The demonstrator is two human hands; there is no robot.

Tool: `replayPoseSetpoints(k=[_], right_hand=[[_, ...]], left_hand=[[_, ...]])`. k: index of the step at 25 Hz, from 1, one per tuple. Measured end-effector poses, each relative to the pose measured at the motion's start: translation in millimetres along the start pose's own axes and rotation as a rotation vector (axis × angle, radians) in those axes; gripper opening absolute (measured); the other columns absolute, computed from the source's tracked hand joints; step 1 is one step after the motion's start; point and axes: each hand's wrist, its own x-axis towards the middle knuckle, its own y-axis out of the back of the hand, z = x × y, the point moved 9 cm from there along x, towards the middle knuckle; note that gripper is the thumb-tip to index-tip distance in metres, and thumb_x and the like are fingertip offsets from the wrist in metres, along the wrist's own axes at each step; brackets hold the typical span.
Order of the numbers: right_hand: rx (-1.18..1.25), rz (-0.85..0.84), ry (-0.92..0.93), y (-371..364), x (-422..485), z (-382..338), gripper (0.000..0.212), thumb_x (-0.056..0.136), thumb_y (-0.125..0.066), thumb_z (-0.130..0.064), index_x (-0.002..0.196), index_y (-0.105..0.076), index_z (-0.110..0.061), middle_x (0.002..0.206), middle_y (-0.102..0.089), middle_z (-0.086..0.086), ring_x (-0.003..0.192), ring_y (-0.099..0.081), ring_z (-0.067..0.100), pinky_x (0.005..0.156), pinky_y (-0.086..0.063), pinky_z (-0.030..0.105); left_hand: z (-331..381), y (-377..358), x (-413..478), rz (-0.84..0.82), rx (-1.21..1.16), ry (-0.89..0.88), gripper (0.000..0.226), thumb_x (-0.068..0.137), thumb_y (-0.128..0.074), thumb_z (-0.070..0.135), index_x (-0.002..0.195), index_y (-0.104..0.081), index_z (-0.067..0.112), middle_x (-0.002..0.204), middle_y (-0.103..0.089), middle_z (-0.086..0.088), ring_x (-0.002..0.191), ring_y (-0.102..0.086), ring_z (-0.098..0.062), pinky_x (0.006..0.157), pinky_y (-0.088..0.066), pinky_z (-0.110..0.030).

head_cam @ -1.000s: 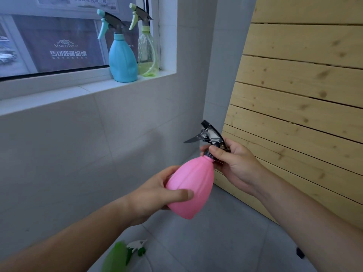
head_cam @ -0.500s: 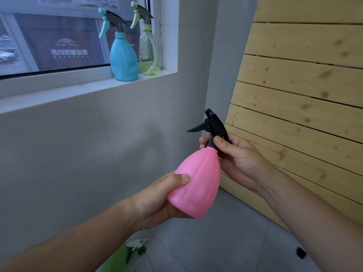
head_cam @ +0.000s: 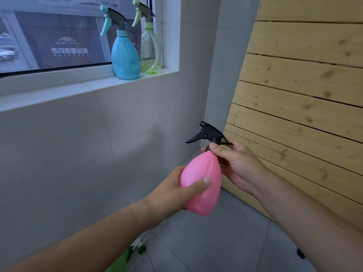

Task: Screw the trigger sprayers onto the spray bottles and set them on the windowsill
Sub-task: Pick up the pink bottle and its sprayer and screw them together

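My left hand point(head_cam: 172, 191) wraps the lower body of a pink spray bottle point(head_cam: 202, 179), held tilted in mid-air. A black trigger sprayer point(head_cam: 209, 134) sits on its neck, nozzle pointing left. My right hand point(head_cam: 235, 163) pinches the sprayer's collar at the neck. On the white windowsill point(head_cam: 59, 93), at its right end, stand a blue bottle point(head_cam: 124, 55) with a teal trigger and a clear green bottle point(head_cam: 150, 50) with a light-green trigger, side by side.
A green bottle point(head_cam: 119, 264) and a white-and-green sprayer point(head_cam: 139, 246) lie on the grey tiled floor below my left arm. A slatted wooden panel point(head_cam: 304, 95) leans on the right. A small dark object point(head_cam: 300, 253) lies on the floor at lower right.
The pink bottle has swung from a steep tilt to nearly upright, and the sprayer has turned on the neck under my right fingers. The view has shifted slightly.
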Motion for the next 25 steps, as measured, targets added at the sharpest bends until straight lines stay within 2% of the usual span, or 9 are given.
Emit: replayPoseSetpoints(k=[3,6,8,11,14,17,20,22,25], right_hand=[[-0.001,0.009,-0.024,-2.8,-0.4,2.6,0.009,0.079,-0.075,-0.019,0.079,-0.071,-0.011,0.095,-0.075,0.012,0.083,-0.066,0.024,0.075,-0.053,0.035],[0.004,-0.011,-0.016,-10.0,-0.4,6.4,0.022,0.081,-0.075,-0.021,0.059,-0.072,-0.022,0.095,-0.077,0.011,0.088,-0.067,0.026,0.088,-0.053,0.044],[0.011,-0.029,-0.009,-15.0,-1.2,10.5,0.025,0.083,-0.074,-0.021,0.058,-0.073,-0.024,0.097,-0.077,0.013,0.091,-0.069,0.027,0.093,-0.054,0.047],[0.031,-0.031,-0.015,-19.2,-2.7,17.1,0.018,0.080,-0.077,-0.023,0.063,-0.074,-0.024,0.099,-0.077,0.016,0.090,-0.071,0.027,0.089,-0.057,0.048],[0.029,-0.036,-0.020,-21.0,-2.6,20.6,0.017,0.079,-0.078,-0.024,0.062,-0.074,-0.024,0.099,-0.077,0.016,0.091,-0.072,0.028,0.086,-0.057,0.047],[0.058,-0.041,-0.023,-19.7,-1.7,20.0,0.020,0.080,-0.077,-0.022,0.060,-0.074,-0.024,0.098,-0.077,0.016,0.088,-0.071,0.028,0.085,-0.058,0.046],[0.031,-0.048,-0.024,-18.9,-2.2,20.7,0.021,0.081,-0.076,-0.023,0.060,-0.074,-0.024,0.096,-0.077,0.013,0.087,-0.070,0.028,0.089,-0.056,0.050],[0.016,-0.038,-0.028,-20.0,-2.7,23.0,0.022,0.081,-0.076,-0.023,0.059,-0.074,-0.023,0.094,-0.078,0.011,0.084,-0.070,0.025,0.089,-0.057,0.050],[0.025,-0.030,-0.033,-23.4,-3.0,25.5,0.022,0.080,-0.077,-0.023,0.059,-0.074,-0.023,0.094,-0.078,0.011,0.084,-0.071,0.024,0.087,-0.058,0.050]], left_hand=[[-4.3,-2.8,-0.1,-0.003,-0.074,0.060,0.056,0.069,-0.069,0.048,0.122,-0.062,0.033,0.121,-0.072,0.000,0.103,-0.075,-0.017,0.080,-0.064,-0.033],[1.8,3.0,-0.5,0.079,0.017,0.022,0.063,0.062,-0.080,0.045,0.121,-0.062,0.030,0.115,-0.074,0.002,0.093,-0.076,-0.011,0.069,-0.060,-0.021],[2.6,7.2,-1.0,0.132,0.064,0.017,0.073,0.055,-0.088,0.047,0.120,-0.060,0.029,0.112,-0.073,0.001,0.090,-0.076,-0.012,0.064,-0.058,-0.017],[-4.3,1.5,-2.7,0.127,0.058,0.060,0.087,0.044,-0.093,0.052,0.116,-0.049,0.032,0.115,-0.067,-0.001,0.094,-0.074,-0.015,0.061,-0.059,-0.020],[-11.5,-9.2,-1.5,0.079,0.000,0.106,0.085,0.050,-0.089,0.054,0.117,-0.042,0.031,0.117,-0.065,-0.001,0.098,-0.072,-0.016,0.062,-0.060,-0.024],[-10.9,-9.2,-0.5,0.024,-0.087,0.140,0.073,0.056,-0.072,0.053,0.123,-0.051,0.033,0.121,-0.068,-0.001,0.105,-0.071,-0.021,0.073,-0.060,-0.032],[-6.6,-4.5,-0.1,0.053,-0.012,0.119,0.083,0.053,-0.077,0.054,0.129,-0.058,0.029,0.120,-0.072,0.000,0.103,-0.074,-0.019,0.073,-0.062,-0.032],[-5.7,-3.5,0.5,0.115,0.066,0.105,0.084,0.048,-0.084,0.058,0.123,-0.058,0.029,0.114,-0.074,0.002,0.098,-0.075,-0.016,0.072,-0.062,-0.031],[-8.0,-5.2,0.7,0.157,0.082,0.114,0.085,0.041,-0.089,0.062,0.109,-0.047,0.034,0.110,-0.068,0.005,0.094,-0.073,-0.012,0.059,-0.058,-0.022]])
